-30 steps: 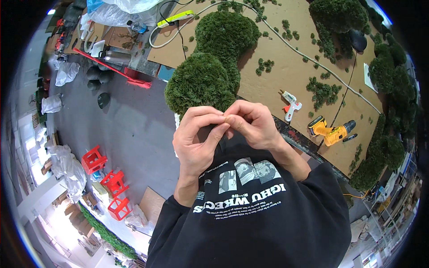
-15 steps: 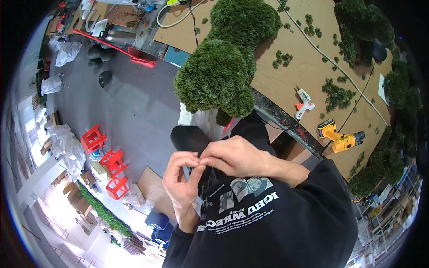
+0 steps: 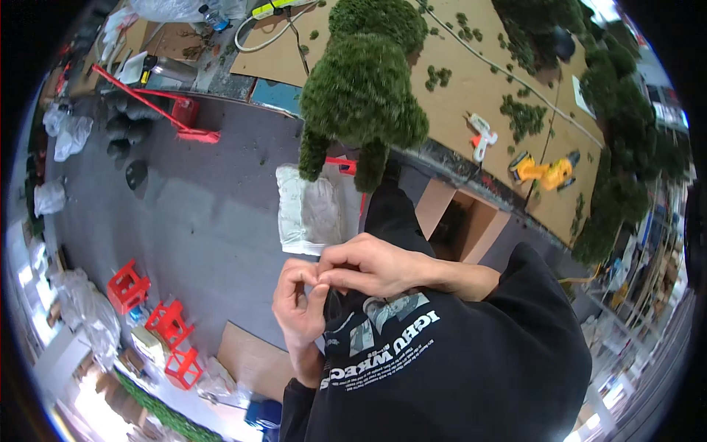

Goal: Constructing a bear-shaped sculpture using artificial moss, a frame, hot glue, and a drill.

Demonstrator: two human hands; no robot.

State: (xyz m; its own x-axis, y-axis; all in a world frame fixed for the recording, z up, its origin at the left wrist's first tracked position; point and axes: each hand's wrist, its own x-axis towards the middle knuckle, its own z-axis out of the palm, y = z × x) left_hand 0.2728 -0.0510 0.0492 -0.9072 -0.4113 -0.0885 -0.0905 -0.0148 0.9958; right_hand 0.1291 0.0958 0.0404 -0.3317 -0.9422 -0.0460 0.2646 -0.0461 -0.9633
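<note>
My left hand [image 3: 300, 298] and my right hand [image 3: 374, 267] meet in front of my black sweatshirt. Both are closed in a pinch, thumb against forefinger, with the fingertips touching. Whatever lies between them is too small to make out. Beyond the hands, a shaggy green figure [image 3: 361, 88] of artificial greenery hangs over the table edge, two leg-like parts pointing down. Below it is a white plastic-wrapped pack [image 3: 303, 214], just past my fingers. Neither hand touches the figure or the pack.
On the cardboard-covered table [image 3: 456, 81] lie a white glue gun [image 3: 482, 138], a yellow cordless drill [image 3: 545, 171] and loose green sprigs [image 3: 524, 118]. A pale cable [image 3: 508, 71] crosses it. Several red stools [image 3: 168, 324] stand on the floor at left. An open cardboard box [image 3: 471, 228] sits under the table.
My view has shifted, bringing the white pack and the figure's two leg-like parts into sight. Both hands stay pinched together, with only slight finger movement.
</note>
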